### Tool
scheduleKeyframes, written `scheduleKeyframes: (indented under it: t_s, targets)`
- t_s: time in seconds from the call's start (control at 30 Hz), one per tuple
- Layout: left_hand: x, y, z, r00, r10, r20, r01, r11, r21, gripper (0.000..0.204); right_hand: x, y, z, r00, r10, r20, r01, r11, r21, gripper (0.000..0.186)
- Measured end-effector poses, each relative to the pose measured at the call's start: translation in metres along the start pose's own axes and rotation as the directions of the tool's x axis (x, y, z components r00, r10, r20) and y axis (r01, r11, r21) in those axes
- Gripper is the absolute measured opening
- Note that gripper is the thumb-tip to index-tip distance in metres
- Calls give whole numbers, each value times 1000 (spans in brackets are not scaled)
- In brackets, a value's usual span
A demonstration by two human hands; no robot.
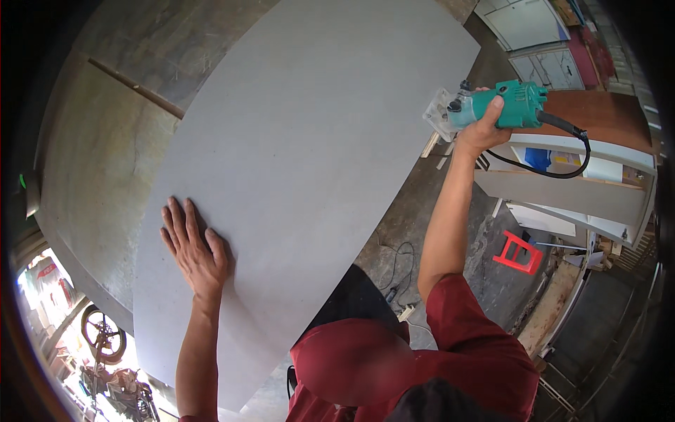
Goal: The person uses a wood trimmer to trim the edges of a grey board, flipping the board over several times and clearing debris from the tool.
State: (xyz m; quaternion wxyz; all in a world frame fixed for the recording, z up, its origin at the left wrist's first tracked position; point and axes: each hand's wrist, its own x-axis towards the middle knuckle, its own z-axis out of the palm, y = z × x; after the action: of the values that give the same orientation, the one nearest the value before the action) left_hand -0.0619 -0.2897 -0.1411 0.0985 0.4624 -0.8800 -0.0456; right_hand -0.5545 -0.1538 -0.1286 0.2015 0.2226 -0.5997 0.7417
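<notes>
Maroon shirt [485, 352] sits nearest my view. My left hand [191, 247] lies flat, fingers parted, on the grey board [302, 155], whose long axis runs lower left to upper right; my right hand [484, 131], nearer its right edge, grips the green router [519, 102] there, contact unclear.

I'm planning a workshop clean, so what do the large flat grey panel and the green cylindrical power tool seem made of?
Large flat grey panel: perhaps matte laminated board, given its smooth, uniform face; the core is unclear. Green cylindrical power tool: probably moulded plastic, satin, judging by its slotted housing.
</notes>
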Motion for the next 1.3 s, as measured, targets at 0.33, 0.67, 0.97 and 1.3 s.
scheduleKeyframes:
  t_s: [0.33,0.67,0.97,1.3]
  targets:
    - [65,89,23,995,75,-66,-84,985,-152,61,39,23,4,999,-46,6,45,999,14,63]
    - [155,238,61,971,239,7,-232,950,-208,65,62,45,16,997,-75,30,74,997,18,63]
    - [149,238,52,974,197,115,-175,968,-180,68,95,63,29,999,-34,23,33,999,41,58]
    - [150,241,51,970,182,158,-156,974,-166,70,136,93,36,1000,-15,27,16,1000,-17,64]
